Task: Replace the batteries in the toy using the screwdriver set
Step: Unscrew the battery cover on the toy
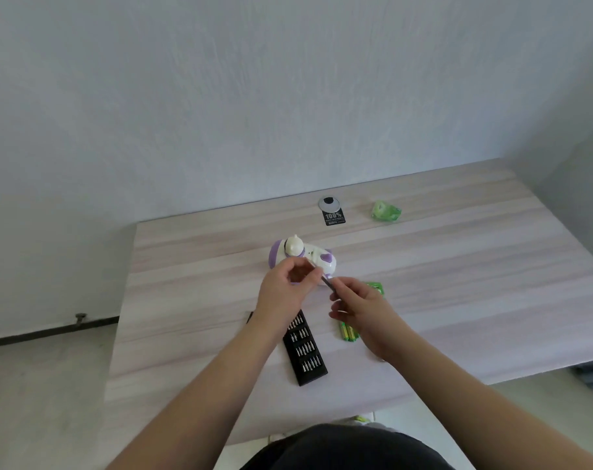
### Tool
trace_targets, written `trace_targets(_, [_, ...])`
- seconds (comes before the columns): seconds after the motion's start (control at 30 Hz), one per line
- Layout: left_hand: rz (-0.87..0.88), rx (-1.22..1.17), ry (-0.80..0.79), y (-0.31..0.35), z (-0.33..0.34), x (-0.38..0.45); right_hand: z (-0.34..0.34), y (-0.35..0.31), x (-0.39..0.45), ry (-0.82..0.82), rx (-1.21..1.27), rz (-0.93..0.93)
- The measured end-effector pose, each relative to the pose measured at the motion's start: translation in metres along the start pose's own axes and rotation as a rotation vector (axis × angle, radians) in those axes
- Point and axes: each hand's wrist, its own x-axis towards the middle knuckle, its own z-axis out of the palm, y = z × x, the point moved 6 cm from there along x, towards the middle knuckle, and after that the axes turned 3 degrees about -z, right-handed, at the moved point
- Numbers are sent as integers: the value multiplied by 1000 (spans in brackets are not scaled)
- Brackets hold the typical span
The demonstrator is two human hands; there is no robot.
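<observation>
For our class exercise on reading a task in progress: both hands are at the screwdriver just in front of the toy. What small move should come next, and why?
Probably finish seating the bit. The right hand grips the screwdriver while the left hand pinches at its tip, and the bit case lies open below. The toy lies untouched on the table, so driving its screw would likely follow.

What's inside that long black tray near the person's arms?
Rows of small metal screwdriver bits fill the long black tray. The left forearm covers its far end.
</observation>
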Motion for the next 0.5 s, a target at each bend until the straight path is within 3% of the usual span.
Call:
trace_targets(0.3, [-140,-143,12,6,41,13,-26,-29,33,-83,107,-85])
trace_targets(0.5, [-117,-30,112,-1,32,28,-26,-27,50,-44,116,-89])
